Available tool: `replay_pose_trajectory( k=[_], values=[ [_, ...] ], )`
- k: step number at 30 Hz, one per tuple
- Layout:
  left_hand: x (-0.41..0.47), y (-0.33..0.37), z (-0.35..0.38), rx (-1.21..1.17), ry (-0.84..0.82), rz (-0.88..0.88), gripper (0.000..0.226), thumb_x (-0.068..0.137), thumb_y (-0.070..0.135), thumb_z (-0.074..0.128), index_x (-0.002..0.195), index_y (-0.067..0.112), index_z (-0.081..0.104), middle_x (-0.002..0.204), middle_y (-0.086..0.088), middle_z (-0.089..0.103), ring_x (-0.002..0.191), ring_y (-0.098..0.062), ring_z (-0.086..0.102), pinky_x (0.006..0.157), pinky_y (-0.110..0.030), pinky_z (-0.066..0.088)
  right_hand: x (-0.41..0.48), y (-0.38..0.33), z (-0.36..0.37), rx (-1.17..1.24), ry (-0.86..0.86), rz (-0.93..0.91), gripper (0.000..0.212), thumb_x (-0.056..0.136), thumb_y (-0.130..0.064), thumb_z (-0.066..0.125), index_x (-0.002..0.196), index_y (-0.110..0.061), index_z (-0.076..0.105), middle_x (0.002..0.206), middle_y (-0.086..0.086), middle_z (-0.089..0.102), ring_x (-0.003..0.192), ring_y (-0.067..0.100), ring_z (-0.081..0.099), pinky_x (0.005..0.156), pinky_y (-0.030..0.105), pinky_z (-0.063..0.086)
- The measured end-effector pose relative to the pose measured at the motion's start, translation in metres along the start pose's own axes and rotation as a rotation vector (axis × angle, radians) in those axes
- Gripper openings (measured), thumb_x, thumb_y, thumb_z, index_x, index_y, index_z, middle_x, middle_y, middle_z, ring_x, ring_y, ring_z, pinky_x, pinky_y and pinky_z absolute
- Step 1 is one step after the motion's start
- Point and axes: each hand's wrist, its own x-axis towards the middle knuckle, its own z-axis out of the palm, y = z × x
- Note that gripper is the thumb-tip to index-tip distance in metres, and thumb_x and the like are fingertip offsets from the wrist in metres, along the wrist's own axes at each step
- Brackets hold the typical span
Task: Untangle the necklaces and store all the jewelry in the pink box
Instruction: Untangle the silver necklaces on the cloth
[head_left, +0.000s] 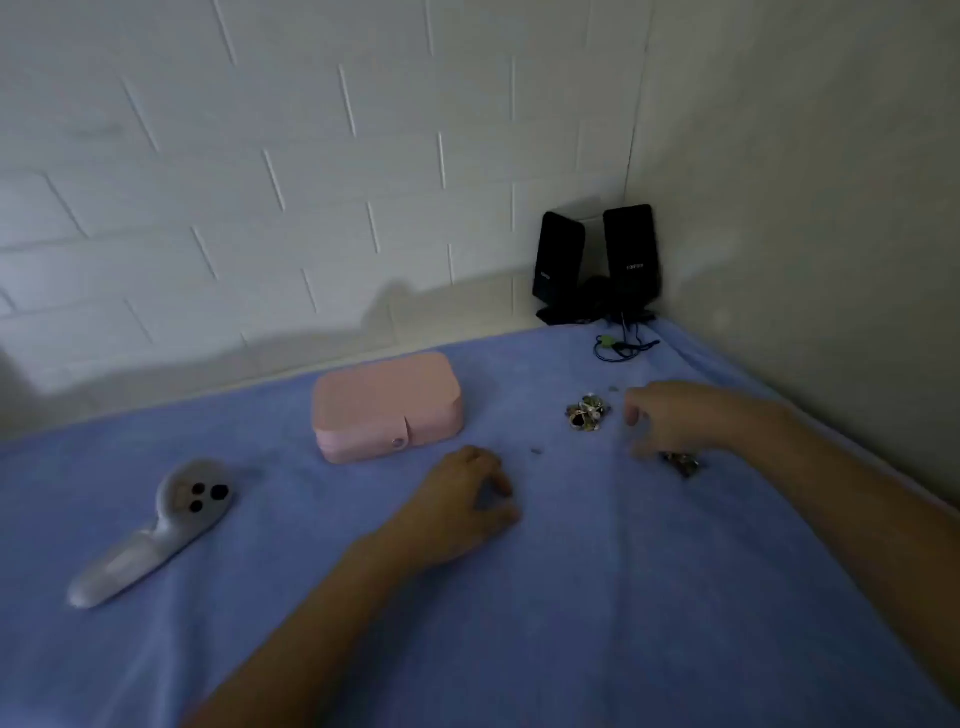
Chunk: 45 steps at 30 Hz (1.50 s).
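Pink box (387, 402): sitting shut on the blue cloth (571, 597) that is covering the table; its snap tab is facing the person; it is lying left of the jewelry and beyond the left hand.
Jewelry clump (587, 413): lying on the cloth between the box and the right hand, touching neither; chains and pale beads are bunching together in a knot.
Second clump (683, 464): lying just beneath the right hand, nearer the person than the first; partly hiding under the fingers.
Loose bits: a small dark piece (535, 451) is lying between the left hand and the first clump; a second piece (613, 388) is lying just beyond that clump; both are too small to name.
Left hand (462, 499): resting on the cloth in front of the box's right end; fingers curling loosely, thumb apart from them, nothing showing in its grasp.
Right hand (670, 421): hovering knuckles-up, fingers pointing down at the second clump; it is blurring, so I cannot tell whether it is pinching the chain or only touching it.
White controller (150, 530): lying at far left, well apart from the box.
Black speakers (597, 265): standing in the corner against the walls; a thin cable (621, 348) is trailing onto the cloth.
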Motion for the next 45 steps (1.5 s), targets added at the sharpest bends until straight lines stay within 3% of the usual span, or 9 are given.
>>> replay_pose_trajectory(
  k=[6, 9, 13, 20, 24, 28, 35, 41, 45],
  values=[
    [-0.007, 0.010, 0.007, 0.001, 0.051, -0.087, 0.022, 0.086, 0.028, 0.066, 0.103, 0.015, 0.059, 0.124, -0.002, 0.052, 0.120, -0.015, 0.047, 0.096, -0.020, 0.032, -0.011, 0.018, 0.027, 0.056, 0.056, 0.041, 0.034, 0.085, -0.014, 0.062, 0.115, -0.011, 0.045, 0.083, -0.002, 0.047, 0.076, 0.015, 0.047, 0.053, 0.019, 0.034],
    [-0.010, 0.016, 0.011, 0.044, 0.083, -0.133, 0.024, 0.089, 0.029, 0.062, 0.108, 0.014, 0.058, 0.127, -0.003, 0.051, 0.120, -0.018, 0.047, 0.100, -0.025, 0.033, -0.018, 0.025, 0.039, 0.104, 0.184, -0.034, 0.013, 0.086, -0.008, 0.058, 0.086, -0.013, 0.046, 0.075, -0.002, 0.047, 0.071, 0.012, 0.045, 0.050, 0.017, 0.029],
    [-0.015, 0.031, 0.015, 0.076, 0.096, -0.193, 0.022, 0.093, 0.023, 0.056, 0.113, 0.013, 0.057, 0.126, -0.005, 0.052, 0.117, -0.022, 0.049, 0.102, -0.031, 0.035, -0.027, 0.030, 0.045, 0.238, 0.298, -0.082, 0.036, 0.081, -0.004, 0.063, 0.051, -0.012, 0.043, 0.060, 0.001, 0.051, 0.058, 0.013, 0.045, 0.048, 0.018, 0.029],
    [-0.015, 0.050, 0.012, 0.018, 0.125, -0.280, 0.022, 0.091, 0.014, 0.058, 0.112, 0.016, 0.063, 0.123, -0.006, 0.059, 0.108, -0.020, 0.056, 0.083, -0.021, 0.041, -0.055, 0.006, 0.015, 0.816, 0.392, -0.244, 0.013, 0.086, -0.008, 0.063, 0.080, 0.002, 0.068, 0.072, 0.012, 0.065, 0.060, 0.015, 0.057, 0.054, 0.019, 0.045],
    [-0.011, 0.076, 0.009, -0.706, 0.201, -0.283, 0.019, 0.095, 0.026, 0.053, 0.105, 0.016, 0.066, 0.113, -0.007, 0.067, 0.099, -0.017, 0.063, 0.088, -0.033, 0.052, -0.066, -0.018, 0.013, 1.165, 0.305, -0.458, 0.012, 0.090, -0.010, 0.061, 0.085, -0.003, 0.069, 0.079, 0.011, 0.067, 0.064, 0.013, 0.063, 0.059, 0.019, 0.052],
    [-0.015, 0.083, 0.011, -1.279, 0.036, -0.247, 0.066, 0.083, 0.060, 0.034, 0.115, 0.010, 0.063, 0.112, -0.009, 0.069, 0.100, -0.023, 0.066, 0.087, -0.036, 0.050, -0.069, -0.038, 0.028, 1.233, 0.257, -0.583, 0.017, 0.094, -0.012, 0.055, 0.092, -0.005, 0.070, 0.083, 0.005, 0.069, 0.078, 0.014, 0.064, 0.078, 0.029, 0.054],
    [-0.026, 0.058, 0.007, -1.140, 0.185, -0.212, 0.024, 0.078, 0.023, 0.059, 0.092, 0.006, 0.068, 0.075, -0.002, 0.069, 0.059, -0.009, 0.062, 0.061, -0.020, 0.051, -0.065, -0.065, 0.017, 1.205, 0.327, -0.581, 0.020, 0.099, -0.011, 0.046, 0.088, -0.005, 0.062, 0.065, 0.007, 0.061, 0.054, 0.011, 0.058, 0.056, 0.019, 0.050],
    [-0.026, 0.040, 0.001, -1.048, 0.358, -0.168, 0.018, 0.090, 0.007, 0.055, 0.090, 0.009, 0.073, 0.087, -0.004, 0.074, 0.085, -0.013, 0.069, 0.081, -0.023, 0.055, -0.046, -0.078, 0.017, 1.263, 0.365, -0.621, 0.022, 0.099, -0.013, 0.046, 0.081, -0.012, 0.059, 0.077, 0.005, 0.064, 0.069, 0.014, 0.063, 0.069, 0.024, 0.054],
    [-0.022, 0.034, -0.001, -0.992, 0.510, -0.198, 0.012, 0.084, 0.003, 0.063, 0.080, 0.009, 0.073, 0.075, -0.002, 0.073, 0.077, -0.014, 0.065, 0.082, -0.023, 0.055, -0.036, -0.080, 0.037, 1.395, 0.325, -0.569, 0.022, 0.101, -0.013, 0.041, 0.083, -0.008, 0.054, 0.074, 0.011, 0.062, 0.054, 0.015, 0.063, 0.053, 0.021, 0.053]
  ],
)
